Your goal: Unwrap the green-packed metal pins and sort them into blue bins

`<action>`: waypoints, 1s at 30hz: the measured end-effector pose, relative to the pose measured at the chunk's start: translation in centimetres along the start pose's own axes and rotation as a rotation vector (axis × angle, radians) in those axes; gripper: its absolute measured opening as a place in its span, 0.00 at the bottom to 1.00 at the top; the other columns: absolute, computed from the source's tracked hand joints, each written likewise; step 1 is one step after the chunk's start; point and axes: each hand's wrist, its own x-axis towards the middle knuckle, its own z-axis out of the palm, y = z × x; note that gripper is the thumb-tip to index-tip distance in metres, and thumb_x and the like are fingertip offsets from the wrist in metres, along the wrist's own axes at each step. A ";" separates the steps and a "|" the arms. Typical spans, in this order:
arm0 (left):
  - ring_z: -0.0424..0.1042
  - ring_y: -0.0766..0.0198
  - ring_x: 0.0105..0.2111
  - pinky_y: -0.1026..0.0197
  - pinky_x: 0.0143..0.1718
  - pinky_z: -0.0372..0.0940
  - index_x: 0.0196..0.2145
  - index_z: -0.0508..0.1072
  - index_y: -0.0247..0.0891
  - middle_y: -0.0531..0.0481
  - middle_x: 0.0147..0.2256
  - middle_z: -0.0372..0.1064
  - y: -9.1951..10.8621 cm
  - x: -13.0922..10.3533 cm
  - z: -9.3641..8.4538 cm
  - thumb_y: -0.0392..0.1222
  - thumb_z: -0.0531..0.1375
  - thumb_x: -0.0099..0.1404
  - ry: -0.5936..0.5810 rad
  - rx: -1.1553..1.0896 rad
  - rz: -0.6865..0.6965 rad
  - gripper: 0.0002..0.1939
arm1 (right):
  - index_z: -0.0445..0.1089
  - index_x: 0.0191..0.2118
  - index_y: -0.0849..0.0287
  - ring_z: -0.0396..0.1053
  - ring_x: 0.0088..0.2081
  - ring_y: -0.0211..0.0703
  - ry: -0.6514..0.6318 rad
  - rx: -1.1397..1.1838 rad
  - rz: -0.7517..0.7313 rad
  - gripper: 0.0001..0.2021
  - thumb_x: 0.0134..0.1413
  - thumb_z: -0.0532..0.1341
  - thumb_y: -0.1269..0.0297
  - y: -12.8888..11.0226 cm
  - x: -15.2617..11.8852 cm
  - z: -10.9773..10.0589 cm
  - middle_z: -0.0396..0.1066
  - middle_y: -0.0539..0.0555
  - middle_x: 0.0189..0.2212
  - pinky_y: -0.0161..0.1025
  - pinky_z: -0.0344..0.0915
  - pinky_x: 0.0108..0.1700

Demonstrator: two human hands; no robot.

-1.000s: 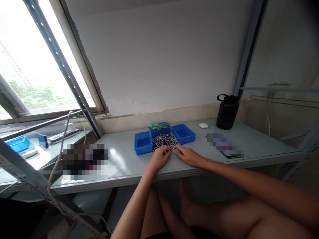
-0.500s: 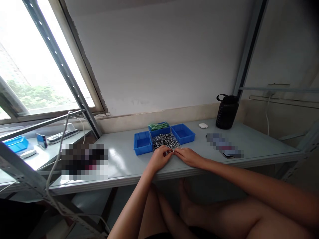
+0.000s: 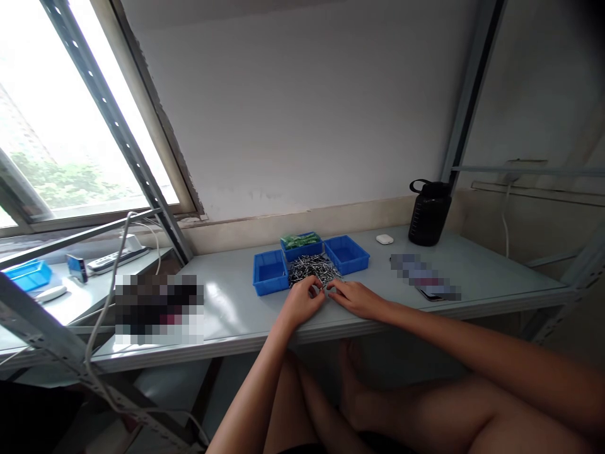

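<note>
My left hand (image 3: 305, 300) is at the near edge of a heap of thin metal pieces (image 3: 312, 268), black and silver, that look like screws or rivets. Its thumb and forefinger pinch a tiny piece, too small to name for sure. Just right of it, my right hand (image 3: 353, 297) has its fingers bent and drawn together, the tips a short way from the left fingertips. Whether something tiny sits in them is hidden. Around the heap stand a blue bin on the left (image 3: 270, 272), one on the right (image 3: 347, 253), and one behind holding green packets (image 3: 301, 241).
A black bottle (image 3: 429, 213) and a white earbud case (image 3: 384, 239) stand at the back right of the table (image 3: 227, 277). Blurred-out items lie to the left and right. A white cable (image 3: 108, 302) hangs by the metal post at left.
My fingertips, touching before, have come slightly apart. The right fingers have drawn back a little to the right, and the left hand keeps its pinch. The bins and heap look the same.
</note>
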 end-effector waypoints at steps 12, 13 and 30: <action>0.64 0.67 0.27 0.66 0.28 0.57 0.30 0.71 0.38 0.53 0.28 0.70 0.2 0.0 -0.2 0.36 0.55 0.56 -0.035 0.057 0.027 0.05 | 0.63 0.43 0.57 0.69 0.38 0.46 0.023 -0.039 -0.044 0.13 0.63 0.45 0.61 0.4 0.0 0.4 0.71 0.55 0.36 0.38 0.59 0.38; 0.64 0.67 0.27 0.66 0.28 0.57 0.31 0.71 0.38 0.53 0.29 0.70 0.1 0.0 -0.2 0.36 0.55 0.56 -0.037 0.057 0.025 0.06 | 0.63 0.42 0.57 0.69 0.37 0.46 0.021 -0.051 -0.050 0.12 0.63 0.44 0.62 0.5 0.1 0.5 0.71 0.55 0.35 0.38 0.59 0.38; 0.69 0.66 0.29 0.65 0.31 0.64 0.35 0.71 0.37 0.52 0.33 0.72 0.0 0.0 -0.1 0.40 0.55 0.59 -0.023 -0.167 -0.051 0.08 | 0.64 0.33 0.58 0.68 0.34 0.43 0.003 -0.162 -0.134 0.13 0.63 0.46 0.63 0.2 0.2 0.4 0.70 0.54 0.31 0.36 0.57 0.35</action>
